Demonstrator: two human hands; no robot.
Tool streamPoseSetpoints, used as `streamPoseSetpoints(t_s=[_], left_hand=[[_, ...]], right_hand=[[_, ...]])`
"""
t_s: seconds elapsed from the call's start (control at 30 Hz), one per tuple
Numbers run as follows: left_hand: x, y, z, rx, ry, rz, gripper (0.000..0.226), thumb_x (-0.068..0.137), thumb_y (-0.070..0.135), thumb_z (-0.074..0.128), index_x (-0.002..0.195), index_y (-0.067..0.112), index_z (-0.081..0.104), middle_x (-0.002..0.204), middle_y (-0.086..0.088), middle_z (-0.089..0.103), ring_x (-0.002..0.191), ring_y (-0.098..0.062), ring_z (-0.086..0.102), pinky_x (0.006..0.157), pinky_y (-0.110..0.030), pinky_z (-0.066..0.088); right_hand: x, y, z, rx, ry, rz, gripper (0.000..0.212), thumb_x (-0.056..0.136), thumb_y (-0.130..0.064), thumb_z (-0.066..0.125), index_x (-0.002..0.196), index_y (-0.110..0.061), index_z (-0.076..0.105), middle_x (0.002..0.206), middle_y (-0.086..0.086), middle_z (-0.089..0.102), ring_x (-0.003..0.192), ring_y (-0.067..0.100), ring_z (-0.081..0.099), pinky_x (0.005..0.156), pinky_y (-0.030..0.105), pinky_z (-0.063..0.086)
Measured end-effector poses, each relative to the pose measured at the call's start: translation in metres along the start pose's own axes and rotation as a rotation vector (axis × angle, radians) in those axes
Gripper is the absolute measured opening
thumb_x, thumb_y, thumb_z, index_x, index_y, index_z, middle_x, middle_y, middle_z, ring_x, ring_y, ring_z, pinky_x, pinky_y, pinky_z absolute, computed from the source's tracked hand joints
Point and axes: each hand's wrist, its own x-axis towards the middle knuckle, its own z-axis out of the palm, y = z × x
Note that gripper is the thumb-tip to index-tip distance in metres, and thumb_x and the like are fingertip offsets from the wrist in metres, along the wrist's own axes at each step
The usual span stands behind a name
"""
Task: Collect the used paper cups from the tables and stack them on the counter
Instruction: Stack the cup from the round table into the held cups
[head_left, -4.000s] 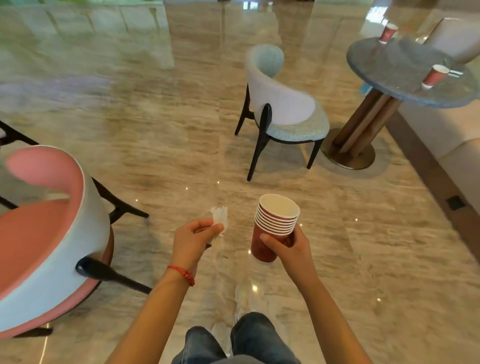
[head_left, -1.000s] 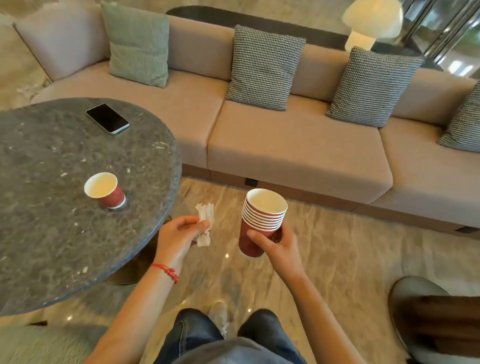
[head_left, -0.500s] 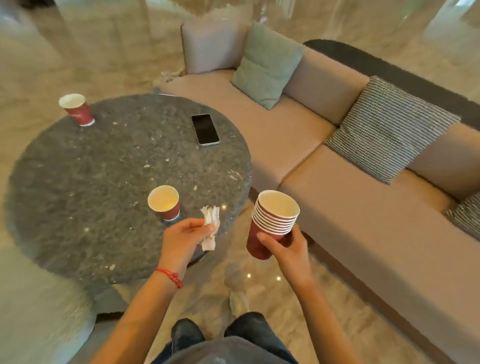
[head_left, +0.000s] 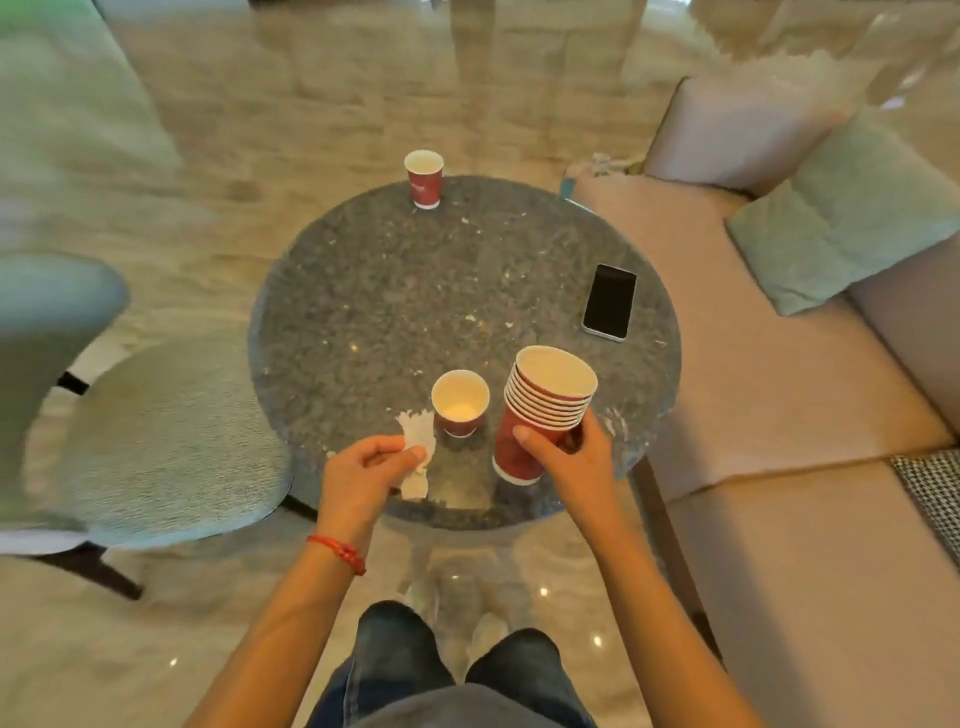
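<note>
My right hand (head_left: 571, 462) grips a stack of several red paper cups (head_left: 545, 410) with white insides, held just above the near edge of a round dark stone table (head_left: 395, 291). My left hand (head_left: 363, 467) pinches a crumpled white napkin (head_left: 418, 452). A single red paper cup (head_left: 460, 402) stands upright on the table between my hands, just beyond the napkin. Another red cup (head_left: 424, 179) stands at the table's far edge.
A black phone (head_left: 610, 301) lies on the table's right side. A beige sofa (head_left: 779, 395) with a green cushion (head_left: 841, 218) runs along the right. A light green chair (head_left: 156, 431) stands to the left. Glossy marble floor surrounds the table.
The view has swung so I now face the round table head-on; both hands have come over its near edge, with the near cup now between them. Both grips are unchanged.
</note>
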Motion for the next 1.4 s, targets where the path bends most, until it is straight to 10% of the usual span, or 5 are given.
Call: streamPoseSetpoints(t_s=[1.4], left_hand=[[0.114, -0.016, -0.020, 0.037, -0.034, -0.131, 0.012, 0.072, 0.007, 0.075, 0.071, 0.015, 0.066, 0.053, 0.012, 0.067, 0.050, 0.003, 0.060, 0.048, -0.010, 0.046]], right_hand=[[0.087, 0.092, 0.079, -0.239, -0.083, 0.048, 0.081, 0.062, -0.020, 0.086, 0.121, -0.046, 0.037, 0.117, -0.030, 0.048, 0.107, -0.021, 0.045, 0.079, -0.002, 0.038]])
